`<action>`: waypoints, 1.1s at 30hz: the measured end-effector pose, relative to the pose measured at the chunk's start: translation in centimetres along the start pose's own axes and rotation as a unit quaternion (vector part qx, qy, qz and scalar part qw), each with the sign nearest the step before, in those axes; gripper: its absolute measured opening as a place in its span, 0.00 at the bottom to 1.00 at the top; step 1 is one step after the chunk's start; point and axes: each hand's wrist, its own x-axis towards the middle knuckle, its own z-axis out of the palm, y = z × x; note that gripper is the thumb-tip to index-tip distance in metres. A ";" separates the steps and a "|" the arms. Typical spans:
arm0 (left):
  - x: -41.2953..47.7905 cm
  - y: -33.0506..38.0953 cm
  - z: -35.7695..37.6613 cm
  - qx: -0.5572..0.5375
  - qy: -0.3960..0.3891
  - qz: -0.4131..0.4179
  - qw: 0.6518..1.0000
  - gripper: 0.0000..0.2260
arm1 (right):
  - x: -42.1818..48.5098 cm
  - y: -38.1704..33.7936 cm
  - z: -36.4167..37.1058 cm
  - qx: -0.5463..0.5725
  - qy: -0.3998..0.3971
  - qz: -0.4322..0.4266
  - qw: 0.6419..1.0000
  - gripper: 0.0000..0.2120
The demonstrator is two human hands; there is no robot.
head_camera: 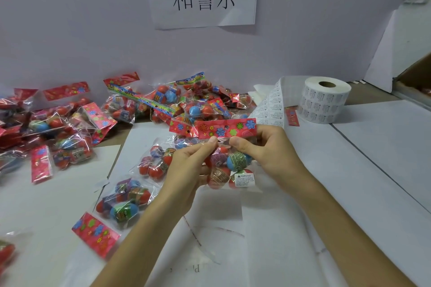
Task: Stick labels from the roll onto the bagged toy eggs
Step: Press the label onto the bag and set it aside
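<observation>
Two near bags: one clear plastic bag of red and blue toy eggs [126,202] lies at seven o'clock of our hands, another [154,163] at nine; we see no white sticker on the faces they show.
Left hand: our left hand [186,168] pinches the held bag just under its red flowered header card [213,129].
Right hand: our right hand [263,149] pinches the same edge from the three o'clock side.
Held bag: the held bag [229,165] hangs upright between both hands, with a white warning label [243,180] already stuck at its five o'clock corner.
Progress: we judge this bag finished and ready to set aside.
Pile: the heap of bagged eggs [163,102] at eleven o'clock probably still waits; we cannot tell whether any carry labels.
Roll: the white label roll [325,102] stands at two o'clock, well apart from our hands and still thick.
</observation>
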 end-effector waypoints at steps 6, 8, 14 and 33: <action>0.0 0.0 0.1 0.000 0.002 -0.004 1.000 0.16 | 0.1 0.0 0.1 -0.018 0.009 -0.003 1.000 0.02; -0.1 0.0 0.2 0.002 0.009 -0.003 1.000 0.16 | 0.0 0.0 0.1 -0.026 0.009 -0.005 1.000 0.03; -0.1 0.3 0.0 -0.034 0.075 0.023 0.996 0.13 | -0.2 -0.7 -0.2 0.058 -0.079 0.082 0.992 0.15; -0.4 1.1 -0.3 -0.096 0.122 0.017 0.988 0.12 | -0.3 -0.3 -0.5 0.059 -0.158 0.110 0.980 0.24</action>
